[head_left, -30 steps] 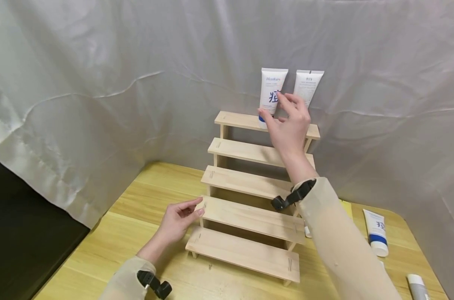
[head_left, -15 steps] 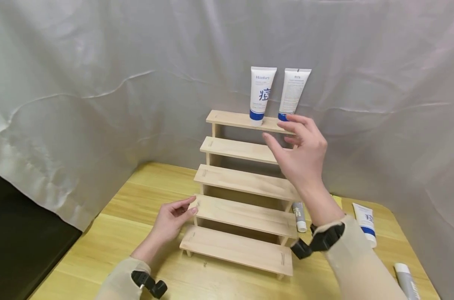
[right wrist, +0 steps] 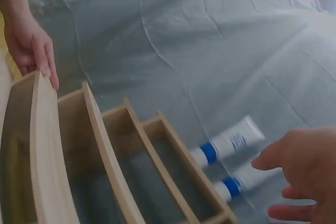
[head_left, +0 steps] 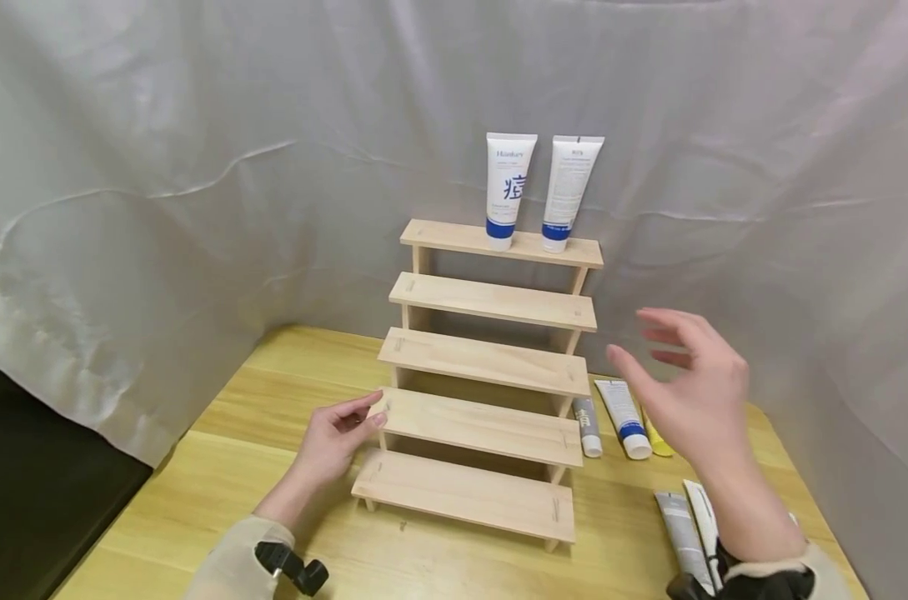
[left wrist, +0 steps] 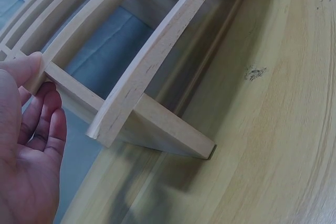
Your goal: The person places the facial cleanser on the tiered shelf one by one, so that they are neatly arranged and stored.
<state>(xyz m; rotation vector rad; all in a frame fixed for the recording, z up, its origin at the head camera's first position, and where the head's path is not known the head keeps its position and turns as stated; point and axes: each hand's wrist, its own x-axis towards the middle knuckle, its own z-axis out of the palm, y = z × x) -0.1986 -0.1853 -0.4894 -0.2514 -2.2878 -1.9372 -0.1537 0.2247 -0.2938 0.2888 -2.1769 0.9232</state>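
A wooden stepped display rack (head_left: 484,361) stands on the table, its shelves rising toward the back. My left hand (head_left: 333,437) pinches the left end of the second shelf from the bottom, thumb on top and fingers curled at the edge in the left wrist view. Two white squeeze tubes with blue bands stand cap-down on the top shelf: one printed with a large blue character (head_left: 509,183), the other covered in small text (head_left: 571,183). My right hand (head_left: 694,392) hovers right of the rack, fingers spread from the thumb, holding nothing.
Right of the rack lie a small grey tube (head_left: 588,427), a white-and-blue tube (head_left: 623,414) and a partly hidden yellow item (head_left: 658,439). Nearer, a grey tube (head_left: 679,529) and a white one (head_left: 699,510) lie beside my right wrist. Grey cloth (head_left: 333,100) hangs behind.
My right hand has let go of the character-printed tube on the top shelf and moved down and right. My left hand keeps its hold on the rack. The view has shifted slightly right.
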